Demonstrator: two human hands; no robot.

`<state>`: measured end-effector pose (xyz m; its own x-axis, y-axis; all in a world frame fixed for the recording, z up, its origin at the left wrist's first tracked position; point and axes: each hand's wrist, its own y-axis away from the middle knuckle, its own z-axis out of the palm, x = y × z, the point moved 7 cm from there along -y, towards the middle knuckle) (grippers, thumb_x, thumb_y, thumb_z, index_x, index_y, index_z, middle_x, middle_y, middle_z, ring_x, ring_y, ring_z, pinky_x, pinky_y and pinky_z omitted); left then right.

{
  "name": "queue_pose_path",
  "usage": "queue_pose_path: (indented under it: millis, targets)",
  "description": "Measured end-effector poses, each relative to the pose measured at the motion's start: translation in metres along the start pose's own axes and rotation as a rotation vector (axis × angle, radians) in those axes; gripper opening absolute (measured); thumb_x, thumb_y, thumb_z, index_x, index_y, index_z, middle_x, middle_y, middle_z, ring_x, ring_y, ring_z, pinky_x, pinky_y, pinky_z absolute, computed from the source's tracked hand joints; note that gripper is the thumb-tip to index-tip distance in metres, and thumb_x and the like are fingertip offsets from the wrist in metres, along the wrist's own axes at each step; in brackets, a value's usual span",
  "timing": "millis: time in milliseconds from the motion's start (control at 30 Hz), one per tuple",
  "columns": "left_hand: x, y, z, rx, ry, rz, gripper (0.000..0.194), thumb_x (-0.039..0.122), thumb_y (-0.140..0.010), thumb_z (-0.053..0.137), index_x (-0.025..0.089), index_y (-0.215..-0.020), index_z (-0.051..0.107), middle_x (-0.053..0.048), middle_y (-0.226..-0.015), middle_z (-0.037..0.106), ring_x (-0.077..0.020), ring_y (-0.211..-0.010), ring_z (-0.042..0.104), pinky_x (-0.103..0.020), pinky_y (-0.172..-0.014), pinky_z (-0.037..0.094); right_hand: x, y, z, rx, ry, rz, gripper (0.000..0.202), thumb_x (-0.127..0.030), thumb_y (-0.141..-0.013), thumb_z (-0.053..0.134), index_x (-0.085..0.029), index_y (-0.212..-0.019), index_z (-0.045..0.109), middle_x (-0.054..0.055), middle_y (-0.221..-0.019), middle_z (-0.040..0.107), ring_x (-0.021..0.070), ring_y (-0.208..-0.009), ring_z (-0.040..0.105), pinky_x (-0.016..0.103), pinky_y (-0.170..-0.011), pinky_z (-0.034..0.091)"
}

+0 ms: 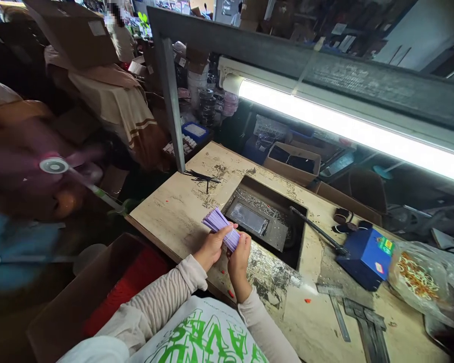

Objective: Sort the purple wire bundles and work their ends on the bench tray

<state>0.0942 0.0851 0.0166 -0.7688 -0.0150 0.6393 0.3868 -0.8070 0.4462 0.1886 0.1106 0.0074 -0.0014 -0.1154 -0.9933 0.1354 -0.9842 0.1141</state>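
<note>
A bundle of thin purple wires (215,220) is held between both my hands above the table's front edge. The fingers of my left hand (212,247) are wrapped round it from the left, with the thumb on top. My right hand (239,256) closes on its near end from the right. The far ends fan out a little and point up and to the left. Just beyond the bundle, a recess in the tabletop holds a rectangular metal pot (246,219) with a shiny grey surface and scraps around it.
Thin black strips (203,177) lie on the wooden table (166,201). At right are a blue box (363,259), a bag of small rings (418,275) and metal tools (365,322). A lit tube lamp (325,118) spans above. Spinning fans (53,165) stand left, near a red-lined box (132,282).
</note>
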Motion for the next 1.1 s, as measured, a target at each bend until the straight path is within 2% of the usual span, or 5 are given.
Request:
queue_pose_path:
  millis: [233,467,567,667,1100]
  targets:
    - [-0.014,-0.007,0.001,-0.044,0.003,-0.064,0.053,0.051,-0.057,0.081,0.017,-0.096,0.066,-0.011,-0.106,0.070,-0.0257,-0.105,0.062,-0.039,-0.092,0.046,-0.024,-0.046,-0.041,0.058,0.191,-0.150,0.034,-0.053,-0.086,0.044,-0.020,-0.077,0.048,-0.004,-0.068,0.046,0.0119,-0.061,0.042,0.024,-0.060,0.037]
    - [0.071,0.013,-0.105,0.244,-0.986,0.643,0.053,0.045,-0.075,0.066,0.019,-0.119,0.052,-0.014,-0.125,0.057,-0.0275,-0.118,0.053,-0.048,-0.101,0.043,-0.062,-0.127,-0.096,-0.018,0.905,-0.317,0.037,-0.050,-0.087,0.040,-0.019,-0.080,0.059,0.001,-0.067,0.057,0.0163,-0.064,0.050,0.026,-0.063,0.035]
    - [0.094,0.021,-0.122,0.285,-1.426,0.925,0.047,0.040,-0.077,0.067,0.018,-0.116,0.055,-0.015,-0.124,0.056,-0.0323,-0.126,0.044,-0.054,-0.107,0.035,-0.059,-0.156,-0.091,-0.146,1.180,-0.379,0.037,-0.045,-0.091,0.037,-0.018,-0.086,0.061,0.005,-0.076,0.063,0.0178,-0.070,0.055,0.026,-0.064,0.035]
    - [0.097,0.019,-0.128,0.297,-1.630,0.957,0.046,0.038,-0.079,0.064,0.018,-0.120,0.054,-0.016,-0.129,0.052,-0.0352,-0.134,0.034,-0.055,-0.108,0.033,-0.047,-0.176,-0.079,-0.245,1.417,-0.407,0.032,-0.040,-0.093,0.038,-0.018,-0.094,0.061,0.007,-0.088,0.066,0.0180,-0.077,0.058,0.026,-0.066,0.035]
    - [0.091,0.015,-0.129,0.306,-1.682,0.930,0.044,0.036,-0.080,0.063,0.019,-0.119,0.054,-0.015,-0.131,0.051,-0.0331,-0.134,0.036,-0.052,-0.109,0.034,-0.009,-0.210,-0.043,-0.427,1.825,-0.394,0.036,-0.042,-0.098,0.032,-0.020,-0.112,0.056,0.009,-0.099,0.063,0.0207,-0.080,0.063,0.028,-0.067,0.040]
